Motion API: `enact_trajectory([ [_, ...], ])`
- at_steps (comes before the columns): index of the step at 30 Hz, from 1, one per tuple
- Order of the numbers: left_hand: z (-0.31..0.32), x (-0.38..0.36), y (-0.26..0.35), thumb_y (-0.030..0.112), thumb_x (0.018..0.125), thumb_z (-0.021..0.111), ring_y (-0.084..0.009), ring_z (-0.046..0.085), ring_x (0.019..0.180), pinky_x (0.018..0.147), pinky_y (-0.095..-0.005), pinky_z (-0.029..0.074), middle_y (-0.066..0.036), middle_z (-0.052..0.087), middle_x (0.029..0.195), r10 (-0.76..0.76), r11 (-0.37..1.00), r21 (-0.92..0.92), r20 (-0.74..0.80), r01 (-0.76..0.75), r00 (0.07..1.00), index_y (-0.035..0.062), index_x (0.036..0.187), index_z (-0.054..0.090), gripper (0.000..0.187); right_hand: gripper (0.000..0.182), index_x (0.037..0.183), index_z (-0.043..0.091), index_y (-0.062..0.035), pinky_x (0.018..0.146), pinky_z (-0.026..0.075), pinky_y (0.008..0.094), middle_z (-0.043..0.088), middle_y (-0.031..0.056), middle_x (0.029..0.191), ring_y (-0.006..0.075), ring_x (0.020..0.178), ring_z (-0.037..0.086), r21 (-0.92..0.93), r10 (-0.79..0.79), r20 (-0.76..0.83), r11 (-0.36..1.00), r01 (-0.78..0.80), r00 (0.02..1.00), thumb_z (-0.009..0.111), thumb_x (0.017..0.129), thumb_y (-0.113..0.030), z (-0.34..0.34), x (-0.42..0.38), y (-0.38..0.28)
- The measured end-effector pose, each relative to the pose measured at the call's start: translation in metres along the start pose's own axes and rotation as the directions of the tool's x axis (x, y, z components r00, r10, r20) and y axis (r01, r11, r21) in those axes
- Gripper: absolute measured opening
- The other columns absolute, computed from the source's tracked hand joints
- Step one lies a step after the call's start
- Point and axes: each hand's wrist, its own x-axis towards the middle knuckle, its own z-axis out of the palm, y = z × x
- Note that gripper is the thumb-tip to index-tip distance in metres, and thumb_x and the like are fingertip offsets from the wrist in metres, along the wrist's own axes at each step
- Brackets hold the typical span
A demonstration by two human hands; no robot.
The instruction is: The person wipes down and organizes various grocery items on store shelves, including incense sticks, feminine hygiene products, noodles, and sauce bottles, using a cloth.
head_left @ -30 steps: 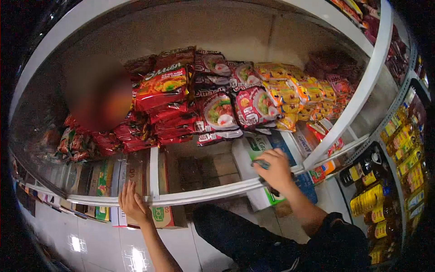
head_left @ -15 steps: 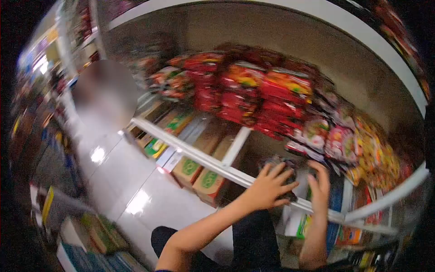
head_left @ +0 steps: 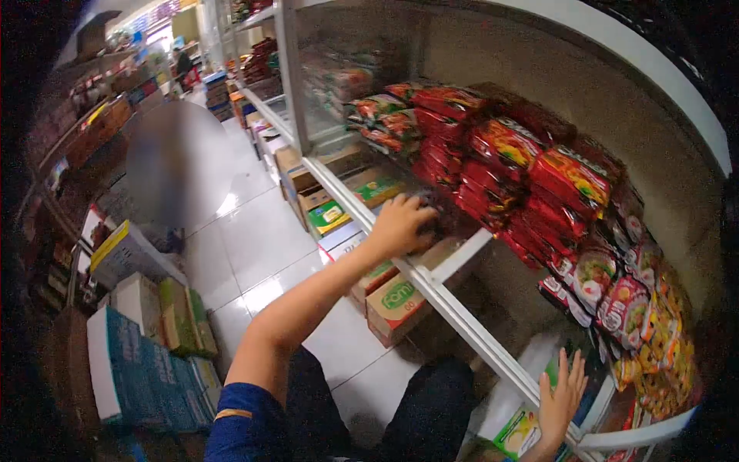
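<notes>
My left hand (head_left: 402,223) reaches out to the front of the low shelf, its fingers curled over a dark packet (head_left: 440,223) next to the stacked red noodle packets (head_left: 570,177). My right hand (head_left: 563,399) is spread flat, fingers apart, against the white shelf rail (head_left: 462,316), just above a white and green box (head_left: 514,430). It holds nothing. More noodle packets with bowl pictures (head_left: 616,300) fill the right end of the shelf.
Cardboard boxes (head_left: 392,296) sit on the floor under the shelf. Stacked cartons (head_left: 138,339) line the left side of the tiled aisle (head_left: 254,239). Another person, blurred (head_left: 177,162), stands further down the aisle. My dark trouser legs (head_left: 423,408) are at the bottom.
The view has swung left along the aisle. My left hand has carried the dark packet leftward to the red stacks. My right hand has let go and dropped to the rail.
</notes>
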Motion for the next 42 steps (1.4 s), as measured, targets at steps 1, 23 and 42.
enact_trajectory([
  [1, 0.002, 0.006, -0.023, 0.032, 0.064, 0.064, -0.0306, 0.047, 0.094, 0.074, -0.0428, 0.040, -0.009, 0.052, 0.098, -0.066, 0.997, 0.046, 0.012, 0.065, 0.998, 0.0198, 0.101, 0.057, 0.039, 0.055, 0.131, 0.034, -0.0155, 0.104, 0.011, 0.0435, 0.023, 0.0136, 0.139, 0.0309, 0.128, 0.019, 0.029, 0.019, 0.031, 0.999, -0.020, 0.999, 0.051, 0.080, -0.023, -0.008, -0.002, -0.009],
  [23, -0.005, 0.028, -0.180, 0.027, 0.069, 0.062, -0.0283, 0.061, 0.061, 0.054, -0.0384, 0.049, -0.011, 0.062, 0.071, -0.515, 0.823, 0.301, 0.041, 0.481, 0.856, 0.0153, 0.089, 0.064, 0.023, 0.052, 0.130, 0.036, -0.0146, 0.101, 0.014, 0.0514, 0.021, 0.0140, 0.139, 0.0347, 0.127, 0.019, 0.015, -0.060, 0.013, 0.998, 0.060, 0.998, 0.054, 0.083, -0.030, 0.000, 0.005, 0.002],
  [42, 0.005, 0.043, -0.110, 0.034, 0.071, 0.059, -0.0297, 0.058, 0.076, 0.057, -0.0409, 0.047, -0.012, 0.058, 0.082, -0.334, 0.866, 0.442, 0.162, 0.234, 0.929, 0.0199, 0.096, 0.060, 0.029, 0.058, 0.131, 0.033, -0.0139, 0.099, 0.018, 0.0512, 0.023, 0.0184, 0.137, 0.0379, 0.123, 0.023, -0.054, -0.022, 0.093, 0.998, 0.027, 0.995, 0.051, 0.082, -0.038, -0.009, 0.012, -0.007],
])
